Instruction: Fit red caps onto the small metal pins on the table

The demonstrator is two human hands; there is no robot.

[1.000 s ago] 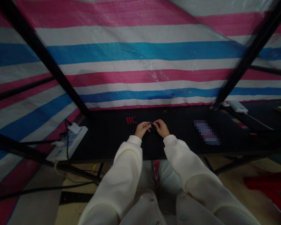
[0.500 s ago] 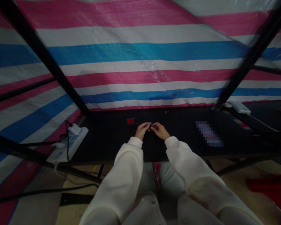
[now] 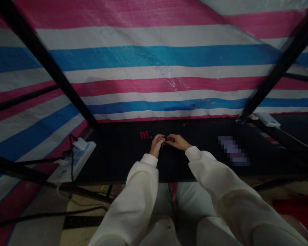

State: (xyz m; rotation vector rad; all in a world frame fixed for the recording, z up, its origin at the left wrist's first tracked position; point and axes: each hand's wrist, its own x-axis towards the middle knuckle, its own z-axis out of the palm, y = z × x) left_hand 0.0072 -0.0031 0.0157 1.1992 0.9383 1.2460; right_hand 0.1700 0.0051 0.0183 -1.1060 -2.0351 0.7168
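Note:
Above the black table [image 3: 113, 157], my left hand [image 3: 157, 144] and my right hand [image 3: 178, 141] meet with fingertips pinched close together. A small dark thing shows between them, too little and too dim for its kind to be made out. Just beyond my left hand, to its left, three red cylinders [image 3: 144, 135] lie side by side on the tabletop, with tiny dark bits beside them. Farther back, some tiny pale pieces [image 3: 185, 124] rest near the table's far edge.
A white power strip [image 3: 78, 159] with plugs and cords lies along the left edge. To the right is a blurred-out flat object [image 3: 232, 150]. A white device [image 3: 268, 119] with a cable sits at the back right. Black metal posts and a striped tarp [image 3: 154, 82] enclose the table.
My right hand has turned so that it lies flatter, its wrist shifted right. Both hands stay together at the fingertips. The view has shifted slightly.

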